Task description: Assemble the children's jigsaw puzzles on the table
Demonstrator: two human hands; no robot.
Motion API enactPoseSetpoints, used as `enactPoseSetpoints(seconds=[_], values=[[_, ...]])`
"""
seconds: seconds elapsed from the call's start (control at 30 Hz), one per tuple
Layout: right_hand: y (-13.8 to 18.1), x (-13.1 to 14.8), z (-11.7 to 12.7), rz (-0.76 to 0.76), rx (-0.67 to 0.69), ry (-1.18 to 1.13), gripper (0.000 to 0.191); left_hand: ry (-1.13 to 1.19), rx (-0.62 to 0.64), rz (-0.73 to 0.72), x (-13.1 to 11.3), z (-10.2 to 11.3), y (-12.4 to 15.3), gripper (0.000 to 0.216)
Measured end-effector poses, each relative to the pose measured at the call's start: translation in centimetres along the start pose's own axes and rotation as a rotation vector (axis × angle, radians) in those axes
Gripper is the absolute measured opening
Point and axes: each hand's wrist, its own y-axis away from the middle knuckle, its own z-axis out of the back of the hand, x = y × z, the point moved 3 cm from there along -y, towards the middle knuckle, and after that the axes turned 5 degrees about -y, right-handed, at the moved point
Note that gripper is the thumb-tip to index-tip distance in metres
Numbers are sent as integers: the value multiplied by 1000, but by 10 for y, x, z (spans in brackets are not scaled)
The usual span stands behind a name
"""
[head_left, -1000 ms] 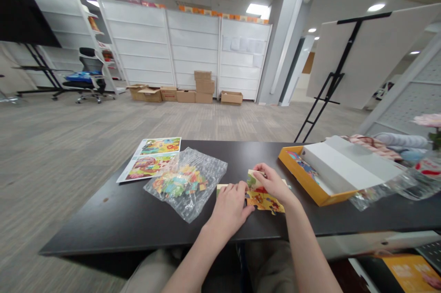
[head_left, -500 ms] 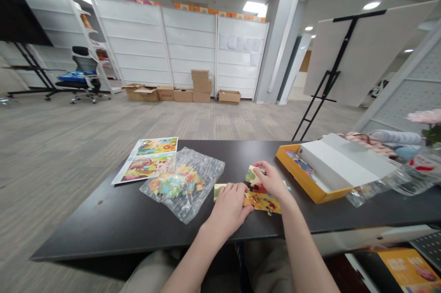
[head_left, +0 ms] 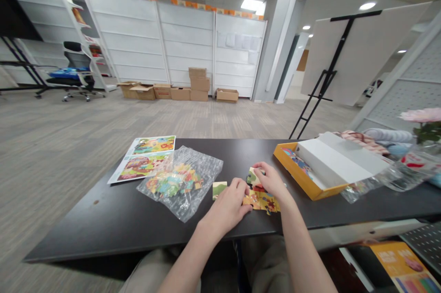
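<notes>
A partly joined jigsaw puzzle (head_left: 263, 202) with yellow, red and blue printing lies on the black table, partly covered by my hands. My left hand (head_left: 231, 203) has its fingers bent over the puzzle's left edge, thumb low near the front. From above, my right hand (head_left: 270, 180) closes its fingers on a green and cream puzzle piece (head_left: 251, 176) at the puzzle's upper left. Just left of my left hand lies a separate puzzle piece (head_left: 219, 188), cream and green. Its right side is close to my knuckles.
A clear plastic bag (head_left: 182, 183) of loose pieces overlaps a printed picture sheet (head_left: 143, 157) on the left. To the right sits an open yellow box (head_left: 312, 187) with a white flap, beside clear plastic wrapping (head_left: 360, 187). The black table (head_left: 103, 228) has its front edge near my lap.
My left hand has shifted slightly to the right, uncovering more of the separate piece. My right hand stays at the puzzle's upper part. The camera view has shifted slightly.
</notes>
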Motion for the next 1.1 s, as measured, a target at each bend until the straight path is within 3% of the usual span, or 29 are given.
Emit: enactPoseSetpoints(seconds=[0.2, 0.33, 0.5, 0.6, 0.83, 1.1], values=[[0, 0, 3, 16, -62, -12, 31, -116, 15, -96, 3, 1, 1, 24], [3, 6, 7, -35, -114, -163, 32, -138, -20, -143, 6, 8, 4, 27], [7, 20, 12, -51, -104, -295, 32, -95, -96, -114, 20, 24, 15, 33], [11, 27, 8, -47, 14, -327, 33, -107, -106, -91, 30, 29, 20, 38], [23, 33, -11, -20, 436, -323, 32, -178, -90, -104, 37, 27, 23, 43], [23, 23, -12, -95, 495, -291, 36, -311, -70, -22, 43, 36, 25, 51]])
